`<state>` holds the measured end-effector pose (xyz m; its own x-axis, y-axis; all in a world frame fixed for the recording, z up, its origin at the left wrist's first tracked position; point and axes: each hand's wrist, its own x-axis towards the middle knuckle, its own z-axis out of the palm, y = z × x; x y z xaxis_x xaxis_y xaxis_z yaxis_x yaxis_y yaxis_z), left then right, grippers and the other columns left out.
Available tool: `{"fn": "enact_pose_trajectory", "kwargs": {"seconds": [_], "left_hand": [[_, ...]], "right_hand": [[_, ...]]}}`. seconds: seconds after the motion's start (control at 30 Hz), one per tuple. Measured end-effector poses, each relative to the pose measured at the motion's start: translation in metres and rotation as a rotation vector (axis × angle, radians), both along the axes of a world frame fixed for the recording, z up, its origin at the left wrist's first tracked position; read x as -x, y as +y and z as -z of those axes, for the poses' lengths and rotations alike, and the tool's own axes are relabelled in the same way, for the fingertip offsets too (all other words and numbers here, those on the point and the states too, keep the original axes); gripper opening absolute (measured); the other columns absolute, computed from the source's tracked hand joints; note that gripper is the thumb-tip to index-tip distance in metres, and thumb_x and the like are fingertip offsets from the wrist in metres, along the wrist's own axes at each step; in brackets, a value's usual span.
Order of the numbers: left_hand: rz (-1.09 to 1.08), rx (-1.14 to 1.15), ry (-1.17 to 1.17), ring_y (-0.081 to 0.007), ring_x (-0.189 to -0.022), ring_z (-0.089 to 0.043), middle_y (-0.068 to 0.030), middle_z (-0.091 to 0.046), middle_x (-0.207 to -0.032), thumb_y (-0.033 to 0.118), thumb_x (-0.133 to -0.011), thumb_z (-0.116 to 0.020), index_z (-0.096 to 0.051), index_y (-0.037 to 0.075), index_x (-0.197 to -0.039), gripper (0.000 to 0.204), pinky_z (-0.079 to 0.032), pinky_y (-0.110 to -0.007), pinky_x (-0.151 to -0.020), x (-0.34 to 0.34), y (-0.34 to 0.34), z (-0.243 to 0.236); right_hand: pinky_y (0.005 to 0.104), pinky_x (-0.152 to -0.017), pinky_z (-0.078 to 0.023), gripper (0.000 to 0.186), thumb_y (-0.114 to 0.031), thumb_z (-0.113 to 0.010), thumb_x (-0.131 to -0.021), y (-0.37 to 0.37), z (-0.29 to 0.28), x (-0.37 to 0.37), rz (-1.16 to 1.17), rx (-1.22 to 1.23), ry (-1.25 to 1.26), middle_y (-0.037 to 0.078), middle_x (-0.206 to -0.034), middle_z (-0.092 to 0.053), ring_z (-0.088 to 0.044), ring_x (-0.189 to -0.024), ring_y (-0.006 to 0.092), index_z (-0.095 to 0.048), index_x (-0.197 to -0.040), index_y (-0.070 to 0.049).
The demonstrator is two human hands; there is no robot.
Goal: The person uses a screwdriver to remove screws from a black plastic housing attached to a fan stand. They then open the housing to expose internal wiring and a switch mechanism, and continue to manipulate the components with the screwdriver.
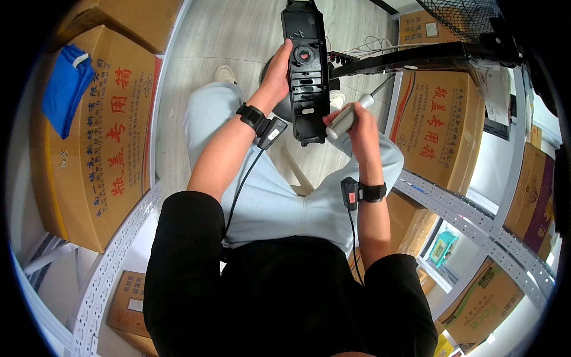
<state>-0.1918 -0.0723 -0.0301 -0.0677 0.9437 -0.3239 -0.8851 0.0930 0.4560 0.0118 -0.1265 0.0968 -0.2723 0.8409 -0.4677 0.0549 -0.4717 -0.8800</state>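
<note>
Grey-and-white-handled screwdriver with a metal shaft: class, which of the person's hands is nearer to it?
Right. The right hand grips the screwdriver by its handle; the left hand is away to its left, holding the long black plastic part.

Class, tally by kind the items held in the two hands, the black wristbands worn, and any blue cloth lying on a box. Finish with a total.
Black plastic housing: 1
Screwdriver: 1
Black wristbands: 2
Blue cloth: 1
Total: 5
</note>
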Motion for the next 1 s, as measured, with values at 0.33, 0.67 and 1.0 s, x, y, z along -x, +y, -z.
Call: {"fn": "enact_pose_trajectory", "kwargs": {"seconds": [0.33,0.67,1.0], "left_hand": [[0.045,0.030,-0.052,-0.0224,-0.103,-0.065,-0.0088,-0.069,-0.115,0.055,-0.098,-0.052,-0.063,0.004,-0.123,0.057,-0.052,-0.038,-0.093,0.001,-0.001,0.000],[-0.017,-0.009,-0.014,-0.0219,-0.106,-0.064,-0.0091,-0.068,-0.117,0.055,-0.100,-0.049,-0.061,0.003,-0.124,0.059,-0.050,-0.038,-0.096,0.000,0.001,0.001],[-0.049,-0.017,-0.003,-0.0208,-0.107,-0.064,-0.0076,-0.068,-0.118,0.053,-0.100,-0.049,-0.060,0.005,-0.124,0.055,-0.050,-0.037,-0.097,0.000,-0.002,-0.006]], "right_hand": [[0.0272,-0.057,-0.050,0.024,-0.028,-0.063,-0.097,-0.021,0.007,-0.033,-0.113,-0.064,-0.290,0.002,-0.073,-0.056,-0.062,-0.062,0.0120,-0.058,-0.102,-0.005],[0.0255,-0.054,-0.045,0.037,-0.033,-0.075,-0.087,-0.035,-0.010,-0.024,-0.318,-0.105,-0.547,0.003,-0.080,-0.065,-0.060,-0.061,0.0087,-0.064,-0.110,-0.006],[0.0283,-0.057,-0.046,0.044,-0.042,-0.073,-0.087,-0.036,-0.013,-0.013,-0.509,-0.153,-0.778,0.005,-0.072,-0.062,-0.057,-0.061,0.0111,-0.067,-0.111,-0.005]]}}
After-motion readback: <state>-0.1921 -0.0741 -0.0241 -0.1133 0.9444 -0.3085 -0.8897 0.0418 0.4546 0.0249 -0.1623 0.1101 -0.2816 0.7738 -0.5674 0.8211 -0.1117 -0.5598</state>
